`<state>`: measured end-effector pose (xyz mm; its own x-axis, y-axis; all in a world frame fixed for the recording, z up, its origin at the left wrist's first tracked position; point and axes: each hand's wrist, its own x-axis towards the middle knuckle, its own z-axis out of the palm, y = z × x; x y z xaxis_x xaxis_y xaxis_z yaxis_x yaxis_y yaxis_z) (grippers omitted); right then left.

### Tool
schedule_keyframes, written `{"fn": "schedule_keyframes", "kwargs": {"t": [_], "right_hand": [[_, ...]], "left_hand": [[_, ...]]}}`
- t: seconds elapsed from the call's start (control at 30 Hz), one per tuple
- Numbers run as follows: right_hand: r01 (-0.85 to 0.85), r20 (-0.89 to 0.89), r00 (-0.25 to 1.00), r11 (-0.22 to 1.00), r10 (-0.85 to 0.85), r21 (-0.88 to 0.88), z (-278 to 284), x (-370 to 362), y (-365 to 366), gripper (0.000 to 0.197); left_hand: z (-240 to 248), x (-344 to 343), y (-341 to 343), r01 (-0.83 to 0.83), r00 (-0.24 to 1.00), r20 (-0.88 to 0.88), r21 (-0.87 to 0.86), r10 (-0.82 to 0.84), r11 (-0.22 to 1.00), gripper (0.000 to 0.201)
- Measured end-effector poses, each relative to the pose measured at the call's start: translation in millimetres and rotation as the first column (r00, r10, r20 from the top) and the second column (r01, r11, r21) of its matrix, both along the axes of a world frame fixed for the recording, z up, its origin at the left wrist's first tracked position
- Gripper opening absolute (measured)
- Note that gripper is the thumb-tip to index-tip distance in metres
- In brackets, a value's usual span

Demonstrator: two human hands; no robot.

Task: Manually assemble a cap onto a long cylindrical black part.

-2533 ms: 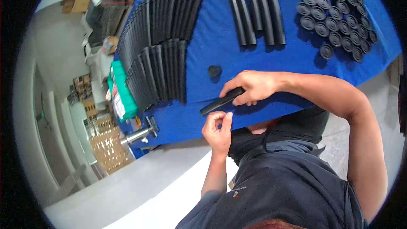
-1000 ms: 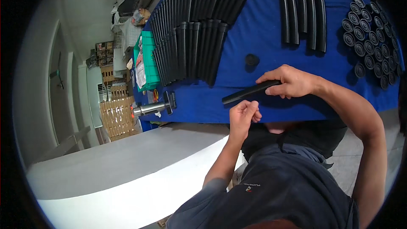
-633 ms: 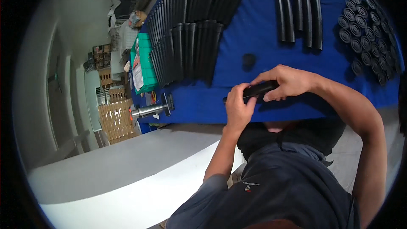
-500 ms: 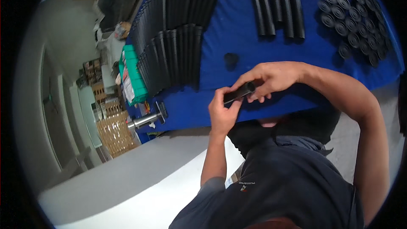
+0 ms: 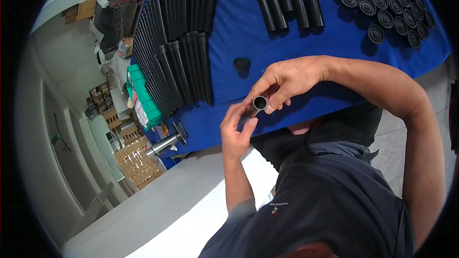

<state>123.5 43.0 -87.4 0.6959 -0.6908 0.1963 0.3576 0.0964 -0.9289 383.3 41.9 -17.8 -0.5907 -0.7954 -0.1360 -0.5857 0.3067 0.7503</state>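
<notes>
Between both hands is a short-looking black tube (image 5: 252, 110), its round open end facing up toward me. My left hand (image 5: 235, 133) is closed around the lower part, thumb on the near side. My right hand (image 5: 297, 77) grips the tube close to its open rim, with thumb and fingers on either side. How far the tube reaches down is hidden by the left hand. Just beyond the hands, one black ribbed end cap (image 5: 242, 64) sits apart on the blue cloth (image 5: 330, 50).
Many finished-looking black tubes (image 5: 189, 69) lie in rows at the left. Several longer tubes (image 5: 291, 0) lie at the back middle, and black round caps (image 5: 380, 0) cluster at the back right. A metal cylinder tool (image 5: 167, 144) and a green crate (image 5: 143, 98) stand at the left edge.
The tube has tipped so its open end faces me more directly. The whole view has shifted, moving the table's things leftward in the picture. Both hands keep their hold.
</notes>
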Motion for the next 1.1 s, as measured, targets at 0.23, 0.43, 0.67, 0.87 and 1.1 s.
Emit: {"fn": "schedule_keyframes", "kwargs": {"t": [0.23,0.43,0.67,0.87,1.1], "right_hand": [[0.025,0.023,0.999,0.999,-0.025,-0.021,0,0,-1,0.045],[0.066,-0.121,0.99,0.998,-0.066,-0.008,10,-9,0,0.045],[0.211,-0.349,0.912,0.976,-0.214,-0.047,-2,7,4,0.041],[0.286,-0.342,0.878,0.94,-0.334,-0.184,-9,11,3,0.04],[0.325,-0.267,0.914,0.945,-0.305,0.03,-5,15,2,0.035]], "left_hand": [[-1,2,5,-0.055,0.996,-0.055,0.131,0.063,0.99,0.043],[-9,-9,6,-0.122,0.984,0.125,-0.025,0.124,0.992,0.033],[-6,-9,-24,0.04,0.975,0.22,-0.269,0.021,0.962,0.04],[-21,-54,-62,-0.009,0.987,0.142,-0.383,0.068,0.924,0.044],[-49,-61,-78,-0.055,0.994,0.059,-0.454,0.092,0.889,0.04]]}}
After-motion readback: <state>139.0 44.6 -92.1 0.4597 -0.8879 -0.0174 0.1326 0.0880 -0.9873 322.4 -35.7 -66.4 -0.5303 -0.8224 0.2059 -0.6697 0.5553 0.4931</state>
